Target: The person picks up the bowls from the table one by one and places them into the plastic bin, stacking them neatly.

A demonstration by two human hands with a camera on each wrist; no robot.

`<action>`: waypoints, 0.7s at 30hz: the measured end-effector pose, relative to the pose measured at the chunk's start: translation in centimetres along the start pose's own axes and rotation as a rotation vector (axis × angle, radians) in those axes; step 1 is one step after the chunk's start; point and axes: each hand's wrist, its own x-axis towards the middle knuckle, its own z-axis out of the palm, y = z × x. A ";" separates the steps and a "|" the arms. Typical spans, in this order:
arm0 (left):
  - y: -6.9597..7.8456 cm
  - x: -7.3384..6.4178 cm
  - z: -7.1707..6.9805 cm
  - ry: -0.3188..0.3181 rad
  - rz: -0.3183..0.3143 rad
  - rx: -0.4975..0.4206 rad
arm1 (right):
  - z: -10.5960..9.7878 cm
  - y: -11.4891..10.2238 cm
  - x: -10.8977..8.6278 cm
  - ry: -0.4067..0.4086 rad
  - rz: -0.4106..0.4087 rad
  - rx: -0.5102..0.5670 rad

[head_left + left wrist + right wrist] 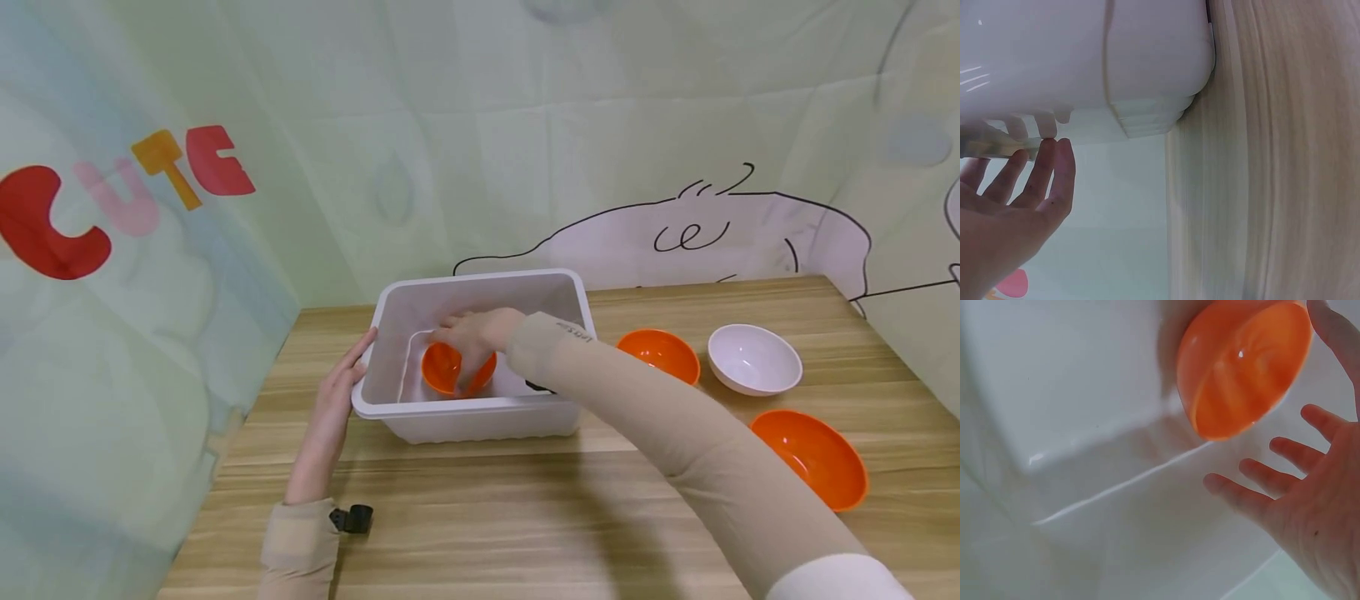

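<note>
A white plastic bin [472, 408] stands on the wooden table, and a small orange bowl [441, 367] sits on its floor. My right hand [478, 335] reaches inside over that bowl with its fingers spread. In the right wrist view the thumb overlaps the edge of the orange bowl [1247, 369], while the other fingers of the hand [1310, 487] extend apart from it. My left hand [343, 390] lies against the bin's left side, just at the rim. Its fingertips touch the outer wall in the left wrist view, where the hand [1016, 206] has loosely bent fingers.
Right of the bin are an orange bowl [663, 354], a white bowl [753, 360] and a larger orange bowl [817, 458], partly behind my right sleeve [675, 425]. A printed curtain [420, 167] hangs along the table's back and left edges.
</note>
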 end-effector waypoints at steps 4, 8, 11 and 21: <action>-0.1 0.0 0.0 0.002 -0.003 0.002 | -0.4 0.1 -0.5 0.007 -0.012 -0.012; 0.0 0.1 0.1 0.009 -0.001 0.005 | -1.0 0.4 -1.1 0.001 0.005 -0.003; 0.1 0.2 0.1 0.011 0.001 0.006 | -1.3 0.6 -1.5 0.002 0.016 -0.002; 0.0 0.1 0.0 0.012 -0.003 0.015 | -2.2 0.8 -3.1 0.014 0.037 -0.005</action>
